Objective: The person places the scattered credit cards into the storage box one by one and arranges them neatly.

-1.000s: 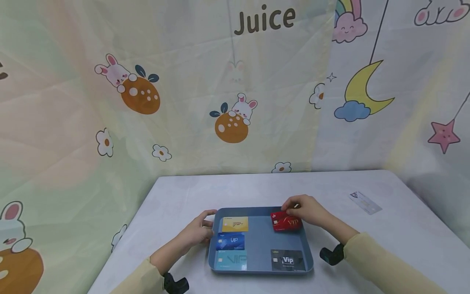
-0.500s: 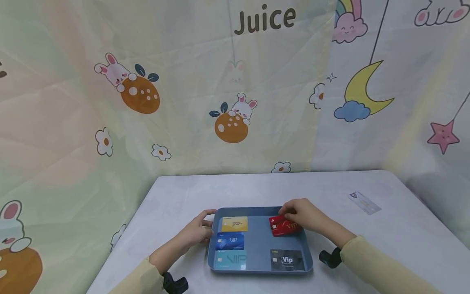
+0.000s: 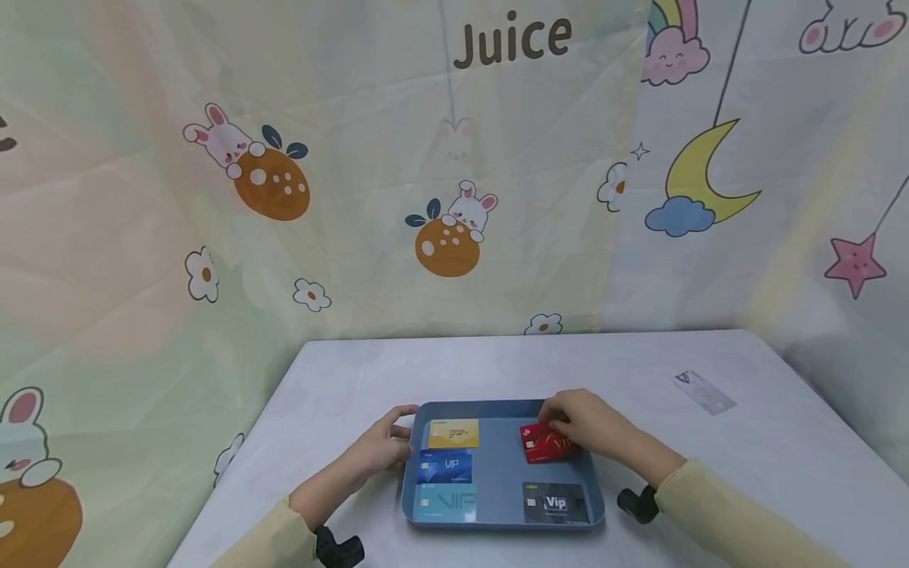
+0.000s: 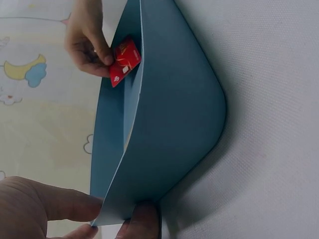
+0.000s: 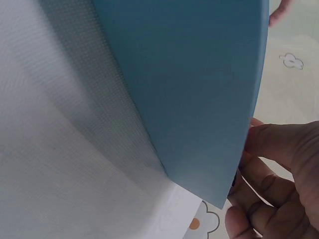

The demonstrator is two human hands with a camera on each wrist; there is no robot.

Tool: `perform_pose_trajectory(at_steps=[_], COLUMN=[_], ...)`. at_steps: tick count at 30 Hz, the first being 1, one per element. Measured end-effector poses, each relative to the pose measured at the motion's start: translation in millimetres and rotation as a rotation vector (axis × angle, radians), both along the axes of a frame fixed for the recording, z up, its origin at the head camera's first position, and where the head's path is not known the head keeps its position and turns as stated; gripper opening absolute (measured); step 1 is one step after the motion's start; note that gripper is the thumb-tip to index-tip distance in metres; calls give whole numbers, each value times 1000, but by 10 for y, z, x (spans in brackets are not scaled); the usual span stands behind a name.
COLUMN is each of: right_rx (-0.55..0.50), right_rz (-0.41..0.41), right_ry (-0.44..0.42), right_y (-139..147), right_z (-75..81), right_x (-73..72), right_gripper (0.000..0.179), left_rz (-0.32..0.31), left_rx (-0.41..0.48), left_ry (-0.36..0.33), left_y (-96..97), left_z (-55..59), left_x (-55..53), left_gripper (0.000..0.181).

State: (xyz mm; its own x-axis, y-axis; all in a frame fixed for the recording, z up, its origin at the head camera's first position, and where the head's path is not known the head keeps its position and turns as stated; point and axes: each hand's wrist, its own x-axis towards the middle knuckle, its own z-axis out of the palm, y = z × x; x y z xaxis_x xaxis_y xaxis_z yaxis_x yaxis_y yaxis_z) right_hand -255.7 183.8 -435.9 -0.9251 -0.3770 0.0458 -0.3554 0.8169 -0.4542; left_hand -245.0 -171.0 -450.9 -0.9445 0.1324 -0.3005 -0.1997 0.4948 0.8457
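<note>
A blue-grey tray [image 3: 500,473] stands on the table. At its left side, my left hand [image 3: 383,446] grips the rim near the far corner, with fingers and thumb on either side of the wall in the left wrist view. Over the tray's right half, my right hand [image 3: 592,426] pinches a red VIP card [image 3: 543,446] by its upper right part. The card [image 4: 125,60] looks tilted in the left wrist view. In the right wrist view the tray's outer wall [image 5: 189,89] hides the card.
Down the tray's left side lie a yellow card [image 3: 454,433], a blue card [image 3: 444,466] and a teal card [image 3: 446,502]. A black card [image 3: 556,503] occupies the near right corner. Outside, a pale card [image 3: 705,392] lies on the white table [image 3: 398,369] to the right.
My right hand has brought the red card slightly toward me and left, from the tray's far right edge down toward the black card. My left hand has stayed at the rim.
</note>
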Motion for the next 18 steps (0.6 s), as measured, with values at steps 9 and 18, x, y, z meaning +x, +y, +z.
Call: perform_pose_trajectory(at_steps=[9,18], right_rx=[33,79], right_rz=[-22,7], right_ry=[27,82], right_y=[-24,-12], right_z=[-40,-84], right_x=[39,39], right_gripper=[12,11], left_rz=[15,15], left_rx=[-16,-28], left_ry=[-5,2], left_y=[8,24], left_z=[-3,24], left_x=[1,23], left_gripper=[75,74])
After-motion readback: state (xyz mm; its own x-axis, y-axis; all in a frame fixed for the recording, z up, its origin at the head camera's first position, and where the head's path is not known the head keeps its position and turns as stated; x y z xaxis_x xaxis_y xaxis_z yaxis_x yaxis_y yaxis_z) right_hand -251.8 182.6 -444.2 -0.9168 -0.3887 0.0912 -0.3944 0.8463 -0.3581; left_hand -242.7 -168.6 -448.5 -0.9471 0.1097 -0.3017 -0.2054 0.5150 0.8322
